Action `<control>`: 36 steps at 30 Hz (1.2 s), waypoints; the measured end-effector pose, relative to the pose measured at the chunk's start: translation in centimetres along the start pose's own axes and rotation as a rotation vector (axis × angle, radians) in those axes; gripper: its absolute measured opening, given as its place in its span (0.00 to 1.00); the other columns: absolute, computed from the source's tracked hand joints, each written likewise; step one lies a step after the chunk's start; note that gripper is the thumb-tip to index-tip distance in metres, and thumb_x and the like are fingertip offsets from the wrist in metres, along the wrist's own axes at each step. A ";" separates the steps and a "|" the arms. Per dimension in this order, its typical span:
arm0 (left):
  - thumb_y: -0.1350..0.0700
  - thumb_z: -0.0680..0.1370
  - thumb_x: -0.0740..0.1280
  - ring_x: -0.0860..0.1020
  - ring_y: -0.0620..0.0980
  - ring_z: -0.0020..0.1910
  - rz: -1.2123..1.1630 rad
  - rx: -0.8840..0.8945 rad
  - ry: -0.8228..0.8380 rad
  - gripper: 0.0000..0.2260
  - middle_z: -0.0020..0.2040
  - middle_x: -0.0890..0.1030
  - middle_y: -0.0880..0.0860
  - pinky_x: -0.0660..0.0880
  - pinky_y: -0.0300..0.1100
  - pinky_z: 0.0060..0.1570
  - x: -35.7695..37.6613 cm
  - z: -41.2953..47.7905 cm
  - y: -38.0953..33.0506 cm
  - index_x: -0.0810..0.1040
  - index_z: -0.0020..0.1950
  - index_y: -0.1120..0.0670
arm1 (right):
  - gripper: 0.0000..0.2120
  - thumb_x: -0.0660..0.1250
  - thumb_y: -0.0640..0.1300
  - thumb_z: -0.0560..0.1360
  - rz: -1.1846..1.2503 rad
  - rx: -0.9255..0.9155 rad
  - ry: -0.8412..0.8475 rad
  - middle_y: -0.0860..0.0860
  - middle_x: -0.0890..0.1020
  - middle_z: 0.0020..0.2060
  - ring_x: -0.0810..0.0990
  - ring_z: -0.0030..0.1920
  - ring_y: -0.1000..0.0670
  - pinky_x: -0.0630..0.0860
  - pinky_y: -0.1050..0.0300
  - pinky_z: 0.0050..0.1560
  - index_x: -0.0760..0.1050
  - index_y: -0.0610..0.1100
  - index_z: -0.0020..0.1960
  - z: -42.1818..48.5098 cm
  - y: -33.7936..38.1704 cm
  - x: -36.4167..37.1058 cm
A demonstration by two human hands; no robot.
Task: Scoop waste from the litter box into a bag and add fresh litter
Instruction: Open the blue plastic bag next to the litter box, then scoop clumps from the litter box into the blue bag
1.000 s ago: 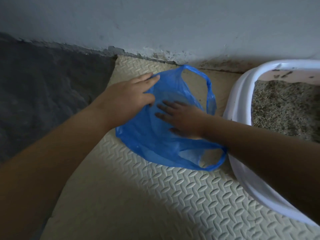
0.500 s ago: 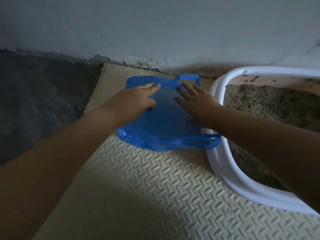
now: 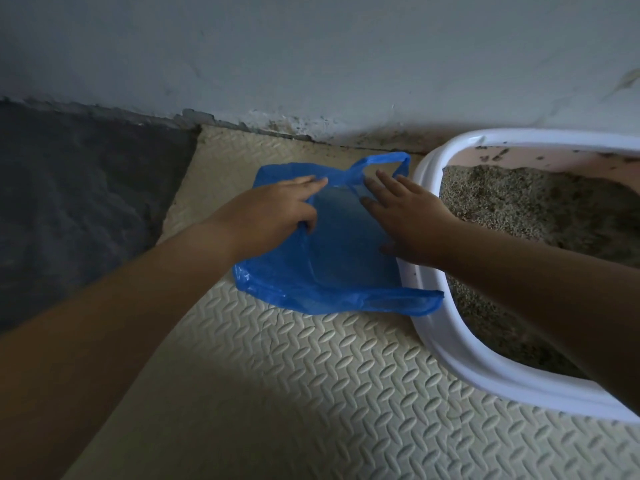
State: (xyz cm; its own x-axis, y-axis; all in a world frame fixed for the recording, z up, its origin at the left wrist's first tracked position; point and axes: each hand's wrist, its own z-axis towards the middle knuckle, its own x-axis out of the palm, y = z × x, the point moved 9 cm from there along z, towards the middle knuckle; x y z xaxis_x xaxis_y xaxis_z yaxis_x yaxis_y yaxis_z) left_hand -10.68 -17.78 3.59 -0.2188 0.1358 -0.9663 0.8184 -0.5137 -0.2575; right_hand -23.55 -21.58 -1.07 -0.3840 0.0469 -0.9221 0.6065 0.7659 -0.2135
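I see the crinkly blue bag (image 3: 346,271) lying flat just left of the litter box (image 3: 427,178) — 2 handles pointing toward it. Left hand (image 3: 273,211) pinches its edge; right hand (image 3: 412,220) presses it, fingers straight.

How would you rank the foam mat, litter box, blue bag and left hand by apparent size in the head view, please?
1. foam mat
2. litter box, though the frame edge crops it
3. blue bag
4. left hand, gripping the bag's edge
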 end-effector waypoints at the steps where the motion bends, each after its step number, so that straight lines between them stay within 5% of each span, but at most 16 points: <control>1: 0.67 0.74 0.63 0.66 0.58 0.71 0.003 0.003 -0.010 0.09 0.72 0.68 0.60 0.73 0.56 0.60 -0.1 0.0 0.0 0.80 0.42 0.55 | 0.41 0.63 0.59 0.75 0.007 -0.003 -0.007 0.40 0.44 0.77 0.43 0.77 0.40 0.45 0.46 0.76 0.48 0.42 0.78 -0.1 0.1 -0.2; 8: 0.56 0.77 0.55 0.68 0.56 0.70 0.051 0.020 -0.158 0.16 0.70 0.71 0.56 0.75 0.57 0.56 -2.6 0.3 -1.9 0.80 0.57 0.53 | 0.33 0.62 0.57 0.77 0.248 0.043 -0.110 0.46 0.53 0.77 0.49 0.77 0.46 0.49 0.51 0.75 0.55 0.44 0.77 -3.4 -0.9 -2.4; 11: 0.51 0.77 0.59 0.65 0.53 0.72 0.027 0.023 -0.232 0.17 0.71 0.70 0.54 0.66 0.49 0.68 -3.6 1.1 -4.2 0.76 0.64 0.52 | 0.30 0.61 0.57 0.78 0.348 0.125 -0.178 0.49 0.57 0.77 0.52 0.77 0.49 0.54 0.51 0.74 0.59 0.46 0.76 -6.7 -2.9 -2.6; 16: 0.41 0.77 0.55 0.58 0.49 0.75 -0.076 -0.003 -0.192 0.27 0.75 0.64 0.52 0.52 0.39 0.69 -2.1 3.9 -9.8 0.67 0.72 0.53 | 0.29 0.61 0.56 0.77 0.441 0.338 -0.195 0.49 0.62 0.75 0.58 0.76 0.48 0.62 0.47 0.72 0.62 0.47 0.74 -13.7 -7.9 0.4; 23: 0.40 0.80 0.55 0.42 0.48 0.77 -0.219 -0.203 0.017 0.32 0.79 0.44 0.52 0.44 0.45 0.73 4.8 9.8 -14.5 0.49 0.78 0.54 | 0.34 0.60 0.60 0.77 0.450 0.619 0.061 0.47 0.59 0.76 0.53 0.77 0.47 0.54 0.49 0.75 0.57 0.45 0.76 -23.3 -13.1 8.4; 28: 0.45 0.80 0.57 0.37 0.52 0.76 -0.139 -0.340 -0.036 0.33 0.78 0.39 0.54 0.45 0.51 0.75 8.3 10.3 -14.5 0.46 0.78 0.59 | 0.30 0.61 0.61 0.76 0.474 0.753 0.274 0.43 0.70 0.67 0.67 0.68 0.42 0.68 0.48 0.64 0.66 0.41 0.68 -28.0 -14.3 12.0; 32: 0.55 0.79 0.61 0.40 0.49 0.77 -0.308 -0.417 -0.169 0.32 0.79 0.42 0.52 0.50 0.48 0.74 8.0 9.4 -14.0 0.50 0.78 0.58 | 0.33 0.62 0.68 0.71 0.585 0.753 0.382 0.44 0.76 0.55 0.74 0.55 0.44 0.69 0.53 0.49 0.71 0.40 0.59 -28.9 -13.7 12.9; 36: 0.55 0.78 0.61 0.41 0.49 0.77 -0.346 -0.454 -0.169 0.33 0.79 0.41 0.52 0.52 0.47 0.73 8.2 9.2 -13.7 0.48 0.78 0.59 | 0.32 0.61 0.70 0.70 0.593 0.656 0.495 0.48 0.80 0.49 0.79 0.48 0.48 0.76 0.51 0.50 0.74 0.43 0.57 -28.4 -12.4 12.0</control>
State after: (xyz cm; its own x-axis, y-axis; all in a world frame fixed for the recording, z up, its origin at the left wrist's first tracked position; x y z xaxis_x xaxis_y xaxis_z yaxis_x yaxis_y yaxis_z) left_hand -28.54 -17.46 -0.77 -0.5647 0.0745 -0.8219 0.8215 -0.0445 -0.5684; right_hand -55.40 -12.32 -0.30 -0.0515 0.6796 -0.7317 0.9987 0.0362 -0.0366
